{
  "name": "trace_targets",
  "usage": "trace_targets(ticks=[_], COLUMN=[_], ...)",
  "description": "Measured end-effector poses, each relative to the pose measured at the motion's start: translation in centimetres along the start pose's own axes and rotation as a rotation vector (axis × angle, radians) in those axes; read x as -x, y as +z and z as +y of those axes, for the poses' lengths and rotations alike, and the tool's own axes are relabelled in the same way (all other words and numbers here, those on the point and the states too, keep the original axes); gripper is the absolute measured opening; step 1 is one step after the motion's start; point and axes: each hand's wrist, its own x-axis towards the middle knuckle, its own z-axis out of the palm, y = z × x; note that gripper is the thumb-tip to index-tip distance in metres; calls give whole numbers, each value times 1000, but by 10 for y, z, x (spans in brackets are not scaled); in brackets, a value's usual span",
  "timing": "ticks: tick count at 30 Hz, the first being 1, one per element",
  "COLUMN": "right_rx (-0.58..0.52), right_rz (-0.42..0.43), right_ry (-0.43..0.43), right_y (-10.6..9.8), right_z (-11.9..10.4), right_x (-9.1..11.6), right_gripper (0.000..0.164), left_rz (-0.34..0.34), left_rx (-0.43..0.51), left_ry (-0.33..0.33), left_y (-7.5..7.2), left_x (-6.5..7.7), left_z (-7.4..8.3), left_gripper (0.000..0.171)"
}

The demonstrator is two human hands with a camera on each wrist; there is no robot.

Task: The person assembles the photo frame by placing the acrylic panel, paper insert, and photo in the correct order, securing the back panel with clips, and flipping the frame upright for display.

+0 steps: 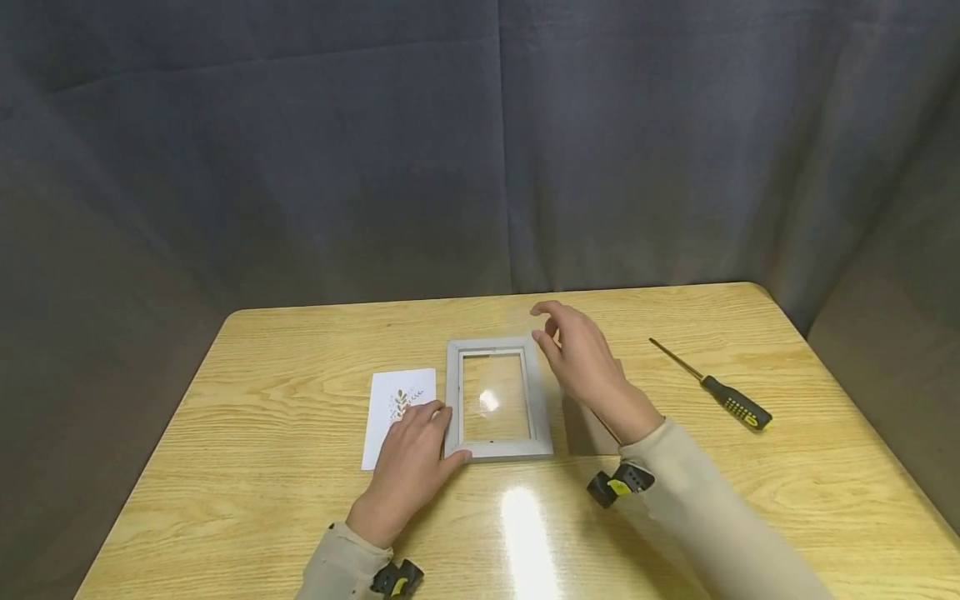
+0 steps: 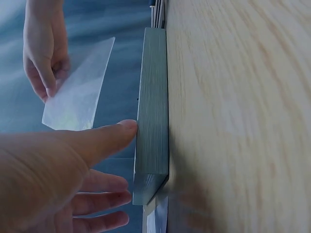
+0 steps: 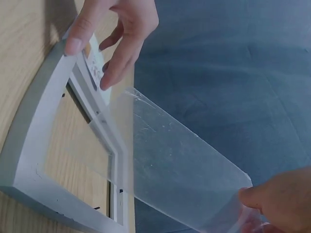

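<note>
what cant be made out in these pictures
Head view: lower right part of the printed card, covered by the left hand.
Head view: middle of the brown board, behind the right hand.
Right wrist view: part of the clear sheet, cut off by the bottom edge.

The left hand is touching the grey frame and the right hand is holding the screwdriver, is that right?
Not quite: the right hand is holding a clear sheet, not the screwdriver; the right wrist view shows it. The left hand is indeed touching the grey frame.
</note>
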Motion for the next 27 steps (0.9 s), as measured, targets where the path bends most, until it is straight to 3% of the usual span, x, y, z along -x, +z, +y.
trace_targets(ticks=[6,17,27], right_rx=[3,88,66], right_rz=[-38,-107,-194], right_ry=[-14,-160,-250], right_y=[9,22,33], right_z=[3,5,5], right_x=[-12,-26,-33], right_gripper=[30,30,31], left_rz=[-6,-10,-26], left_rx=[-4,-14,-39], left_ry=[2,8,10], left_y=[2,0,2], left_x=[0,1,0], left_z=[-1,0,0], left_gripper=[65,60,60])
